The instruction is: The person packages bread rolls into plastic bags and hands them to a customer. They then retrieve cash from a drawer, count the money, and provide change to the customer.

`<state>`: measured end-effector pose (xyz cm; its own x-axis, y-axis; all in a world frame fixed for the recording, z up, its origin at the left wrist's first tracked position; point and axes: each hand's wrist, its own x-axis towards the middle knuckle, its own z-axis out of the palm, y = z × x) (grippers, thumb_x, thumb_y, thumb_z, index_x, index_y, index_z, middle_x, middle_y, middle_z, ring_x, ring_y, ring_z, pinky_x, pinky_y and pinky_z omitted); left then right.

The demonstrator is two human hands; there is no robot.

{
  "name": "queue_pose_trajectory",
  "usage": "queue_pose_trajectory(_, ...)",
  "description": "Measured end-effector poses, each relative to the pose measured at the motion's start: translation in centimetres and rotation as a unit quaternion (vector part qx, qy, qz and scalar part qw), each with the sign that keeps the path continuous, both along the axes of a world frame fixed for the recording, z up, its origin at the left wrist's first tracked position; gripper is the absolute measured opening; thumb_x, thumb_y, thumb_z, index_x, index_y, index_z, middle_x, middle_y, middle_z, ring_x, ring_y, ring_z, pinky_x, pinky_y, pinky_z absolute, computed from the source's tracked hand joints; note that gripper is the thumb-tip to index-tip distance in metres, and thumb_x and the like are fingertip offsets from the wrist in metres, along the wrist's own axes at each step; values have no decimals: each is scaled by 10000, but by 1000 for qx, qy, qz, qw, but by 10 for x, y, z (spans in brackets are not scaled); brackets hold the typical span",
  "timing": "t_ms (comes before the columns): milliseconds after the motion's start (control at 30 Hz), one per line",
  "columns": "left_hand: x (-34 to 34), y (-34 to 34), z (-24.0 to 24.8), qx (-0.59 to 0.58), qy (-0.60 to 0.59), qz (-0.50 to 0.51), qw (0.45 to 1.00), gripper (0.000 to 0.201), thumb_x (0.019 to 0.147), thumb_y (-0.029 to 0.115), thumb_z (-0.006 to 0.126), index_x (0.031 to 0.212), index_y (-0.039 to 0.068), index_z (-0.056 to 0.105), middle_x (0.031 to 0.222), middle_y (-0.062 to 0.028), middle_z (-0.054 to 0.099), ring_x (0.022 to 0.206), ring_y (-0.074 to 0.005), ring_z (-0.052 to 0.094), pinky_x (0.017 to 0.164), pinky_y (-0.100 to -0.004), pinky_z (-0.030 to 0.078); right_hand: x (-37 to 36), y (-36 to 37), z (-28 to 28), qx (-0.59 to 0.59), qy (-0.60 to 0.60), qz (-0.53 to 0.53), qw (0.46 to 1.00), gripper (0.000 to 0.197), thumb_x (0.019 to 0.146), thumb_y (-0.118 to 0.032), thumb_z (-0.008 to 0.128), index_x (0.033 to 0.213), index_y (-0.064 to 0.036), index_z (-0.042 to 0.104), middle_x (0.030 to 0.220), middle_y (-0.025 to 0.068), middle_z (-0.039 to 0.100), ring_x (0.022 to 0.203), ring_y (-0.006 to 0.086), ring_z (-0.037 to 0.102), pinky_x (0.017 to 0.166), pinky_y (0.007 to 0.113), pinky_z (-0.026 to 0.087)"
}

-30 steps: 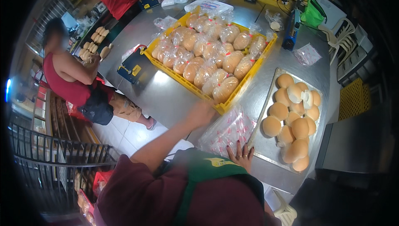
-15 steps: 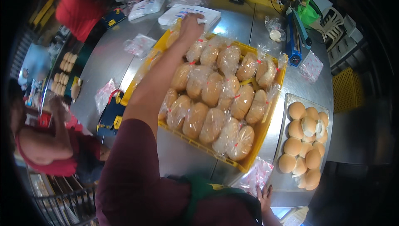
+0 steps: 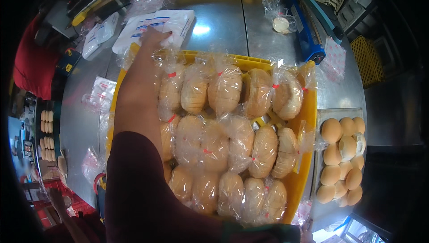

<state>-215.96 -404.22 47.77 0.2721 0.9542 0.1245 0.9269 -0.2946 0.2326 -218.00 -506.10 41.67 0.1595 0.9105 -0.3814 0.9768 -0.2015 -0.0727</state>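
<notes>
My left arm stretches over the yellow crate of bagged bread. At its end my left hand touches the near part of a stack of white plastic bags with blue and red print, its thumb spread away from the fingers. The yellow crate holds rows of sliced loaves in clear bags, many tied with red closures. At the crate's lower right corner, my right hand shows only in small part; its fingers are too hidden to read. Printed plastic lies beside it.
A metal tray of round buns is on the right. Beyond the crate stand a blue bag sealer and a bagged white round item. On the left are loose plastic and a co-worker's arm.
The view has shifted forward and turned, so crate and table look closer. My left hand stays by the white stack, its thumb now spread. My right hand is now mostly out of sight.
</notes>
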Motion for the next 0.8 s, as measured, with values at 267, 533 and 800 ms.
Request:
queue_pose_trajectory(267, -16, 28, -3, -69, -19, 38, 997, 750, 731, 607, 648, 1156, -11, 634, 1168, -210, 636, 1126, -343, 592, 942, -421, 444, -1, 3, -4, -7, -4, 7, 1000, 331, 826, -216, 609, 1156, -194, 603, 1316, 158, 461, 1158, 465, 455, 973, 734, 294)
queue_pose_trajectory(533, -24, 56, -11, -14, -217, -94, 972, 540, 847, 503, 516, 1064, 36, 678, 1094, -244, 642, 1068, -386, 594, 908, -423, 446, -3, 11, -20, 2, -14, 4, 1000, 366, 814, -221, 612, 1179, -223, 586, 1353, 147, 430, 1184, 460, 435, 981, 736, 278)
queue_pose_trajectory(800, 110, 15, 4, -57, -318, -130, 937, 427, 774, 357, 650, 1010, 2, 679, 1006, -230, 664, 941, -363, 628, 803, -426, 473, 3, 11, -25, 6, -11, 20, 1000, 403, 802, -226, 616, 1201, -251, 568, 1391, 137, 400, 1211, 454, 415, 988, 737, 262)
